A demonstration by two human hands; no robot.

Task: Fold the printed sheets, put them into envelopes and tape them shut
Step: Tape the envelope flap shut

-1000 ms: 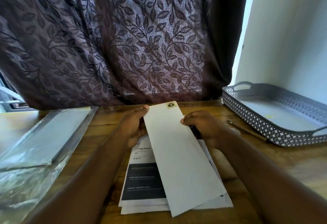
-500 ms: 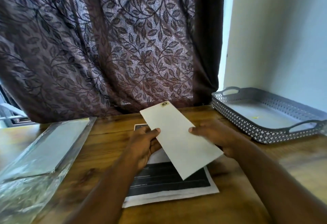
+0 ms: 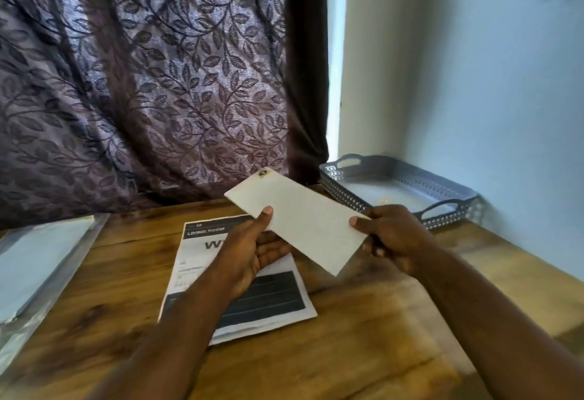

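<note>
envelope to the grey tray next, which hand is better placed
Probably the right hand: it pinches the envelope at the end nearest the grey tray; the left hand is farther.

Wooden desk point(image 3: 363, 336), warm brown, with visible grain and knots. Behind it, a dark purple curtain point(image 3: 158, 83) patterned with leafy vines, hanging in folds down to the desk's far edge. Right of the curtain, a narrow strip of daylight point(image 3: 335, 83), then a pale wall point(image 3: 474, 83). At the far right of the desk, against that wall, a grey perforated tray point(image 3: 339, 189) with cut-out handles at both ends; on its floor, a tiny yellow speck point(image 3: 383, 201).
</note>
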